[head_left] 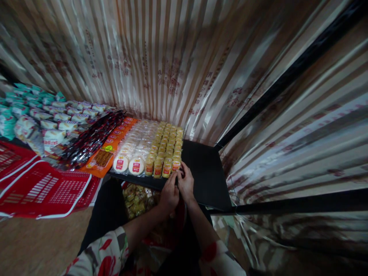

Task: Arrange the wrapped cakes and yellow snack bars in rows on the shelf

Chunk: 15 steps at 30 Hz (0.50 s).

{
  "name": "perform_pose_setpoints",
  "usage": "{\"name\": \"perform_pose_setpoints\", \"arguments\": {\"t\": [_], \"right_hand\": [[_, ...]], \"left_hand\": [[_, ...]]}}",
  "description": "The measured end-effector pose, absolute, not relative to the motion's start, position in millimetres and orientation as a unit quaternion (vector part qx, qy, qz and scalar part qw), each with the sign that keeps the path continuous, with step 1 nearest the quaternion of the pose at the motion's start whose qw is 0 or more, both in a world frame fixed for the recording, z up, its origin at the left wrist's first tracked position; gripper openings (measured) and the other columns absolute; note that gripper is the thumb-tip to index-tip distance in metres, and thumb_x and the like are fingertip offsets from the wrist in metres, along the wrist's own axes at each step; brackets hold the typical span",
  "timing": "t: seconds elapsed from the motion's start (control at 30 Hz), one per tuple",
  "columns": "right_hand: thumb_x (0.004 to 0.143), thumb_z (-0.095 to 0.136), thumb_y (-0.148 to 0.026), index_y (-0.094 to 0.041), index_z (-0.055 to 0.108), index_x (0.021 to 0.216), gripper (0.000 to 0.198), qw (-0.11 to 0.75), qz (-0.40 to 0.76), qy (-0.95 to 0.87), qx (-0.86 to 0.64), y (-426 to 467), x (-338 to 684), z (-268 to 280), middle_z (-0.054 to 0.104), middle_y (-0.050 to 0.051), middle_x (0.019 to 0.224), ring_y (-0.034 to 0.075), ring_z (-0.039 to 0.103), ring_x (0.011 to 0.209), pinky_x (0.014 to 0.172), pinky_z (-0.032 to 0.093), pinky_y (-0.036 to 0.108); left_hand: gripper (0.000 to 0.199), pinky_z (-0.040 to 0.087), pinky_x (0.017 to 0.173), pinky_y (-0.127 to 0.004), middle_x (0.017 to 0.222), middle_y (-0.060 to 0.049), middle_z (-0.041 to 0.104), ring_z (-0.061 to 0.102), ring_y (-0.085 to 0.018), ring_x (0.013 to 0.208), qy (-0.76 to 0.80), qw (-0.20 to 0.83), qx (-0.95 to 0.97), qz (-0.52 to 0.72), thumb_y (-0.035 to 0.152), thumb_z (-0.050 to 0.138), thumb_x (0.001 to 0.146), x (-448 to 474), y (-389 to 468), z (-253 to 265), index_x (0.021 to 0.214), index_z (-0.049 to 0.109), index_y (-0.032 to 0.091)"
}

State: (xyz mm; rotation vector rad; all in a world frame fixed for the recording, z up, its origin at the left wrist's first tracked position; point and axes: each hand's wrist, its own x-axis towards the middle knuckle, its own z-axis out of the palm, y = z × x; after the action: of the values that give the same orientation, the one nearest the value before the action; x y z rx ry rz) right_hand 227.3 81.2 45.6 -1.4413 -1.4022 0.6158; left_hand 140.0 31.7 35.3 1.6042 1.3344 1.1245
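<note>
My left hand (169,192) and my right hand (186,184) meet at the front right corner of a block of small yellow wrapped snack cakes (168,143). Their fingers close around the lower edge of the front right snack cake (176,165), which has a red label. My fingers partly cover its bottom. The yellow packs stand in close rows on a black shelf (205,168). Left of them lie rows of round white wrapped cakes (136,165) with red labels.
Orange snack packs (102,157), dark shiny packs (92,134), white packs (67,124) and green packs (7,122) continue leftward. Red baskets (57,191) stand at the left. Below the shelf, between my legs, are more yellow wrapped packs (138,199). Striped plastic sheeting (172,57) hangs behind a black pole (267,90).
</note>
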Motion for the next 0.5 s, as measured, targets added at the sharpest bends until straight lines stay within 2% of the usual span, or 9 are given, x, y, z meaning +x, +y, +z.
{"name": "perform_pose_setpoints", "arguments": {"t": [0.1,0.27,0.5], "right_hand": [[0.079,0.044,-0.031,-0.015,0.059,0.111,0.039,0.481,0.231,-0.591,-0.605,82,226,43,0.058,0.013,0.114,0.020,0.058,0.099,0.085,0.049,0.032],[0.080,0.045,-0.032,-0.015,0.056,0.112,0.038,0.494,0.249,-0.572,-0.606,81,226,37,0.057,0.013,0.111,0.018,0.060,0.088,0.080,0.051,0.032],[0.079,0.046,-0.032,-0.016,0.059,0.103,0.031,0.470,0.228,-0.585,-0.620,82,226,37,0.059,0.011,0.103,0.018,0.059,0.086,0.079,0.051,0.032]], "left_hand": [[0.059,0.025,0.113,-0.039,0.141,-0.015,0.037,0.031,-0.020,0.133,0.521,0.384,0.628,0.431,0.010,0.035,0.074,140,33,37,0.133,0.038,0.004],[0.060,0.024,0.113,-0.041,0.142,-0.009,0.037,0.030,-0.018,0.134,0.506,0.393,0.623,0.449,0.008,0.035,0.074,139,32,40,0.134,0.037,0.012],[0.059,0.025,0.113,-0.040,0.141,-0.009,0.039,0.032,-0.018,0.133,0.506,0.383,0.627,0.452,0.008,0.035,0.074,139,34,32,0.133,0.039,0.012]]}}
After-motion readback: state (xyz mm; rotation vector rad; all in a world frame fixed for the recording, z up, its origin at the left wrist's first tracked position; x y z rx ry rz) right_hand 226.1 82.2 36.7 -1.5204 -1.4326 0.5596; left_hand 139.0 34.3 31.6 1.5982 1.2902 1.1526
